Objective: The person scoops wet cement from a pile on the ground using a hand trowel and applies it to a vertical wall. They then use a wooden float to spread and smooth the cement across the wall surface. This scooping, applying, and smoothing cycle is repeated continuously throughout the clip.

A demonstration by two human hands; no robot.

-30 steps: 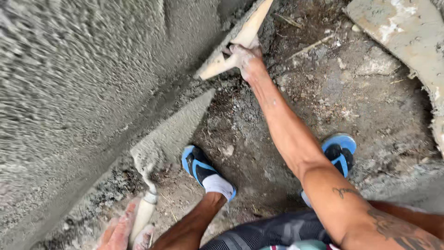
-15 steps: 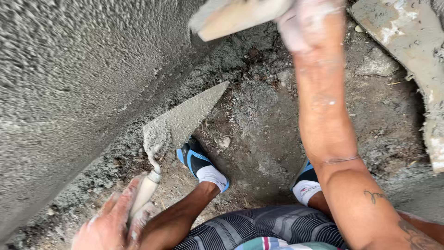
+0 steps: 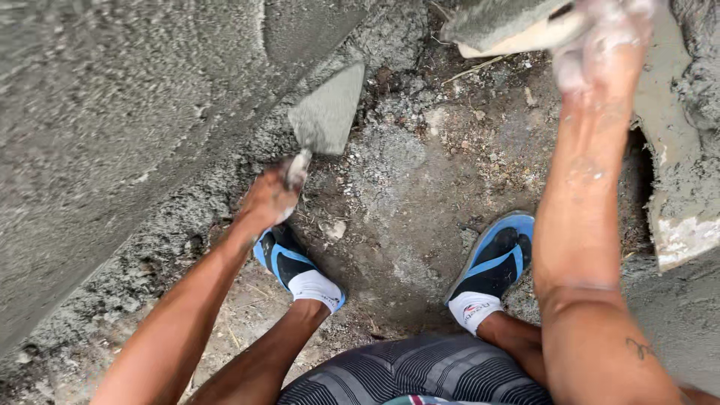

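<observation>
My left hand (image 3: 268,201) grips the handle of a pointed trowel (image 3: 328,109), its grey blade lying near the base of the rough plastered wall (image 3: 112,112). Wet mortar coats the blade. My right hand (image 3: 600,60) is raised at the top right and holds a wooden mortar board (image 3: 510,26) loaded with grey mortar; the hand is blurred and smeared with cement. Both arms reach forward from my crouched body.
My feet in blue and black sandals with white socks (image 3: 296,266) (image 3: 491,266) stand on dirt ground (image 3: 405,172) strewn with mortar lumps. A cement-caked plank (image 3: 679,187) lies at the right. Loose mortar is heaped along the wall's foot (image 3: 172,232).
My left hand has pushed the trowel forward and up towards the wall's base. My right hand has lifted the mortar board from the ground nearer to me, up to the frame's top.
</observation>
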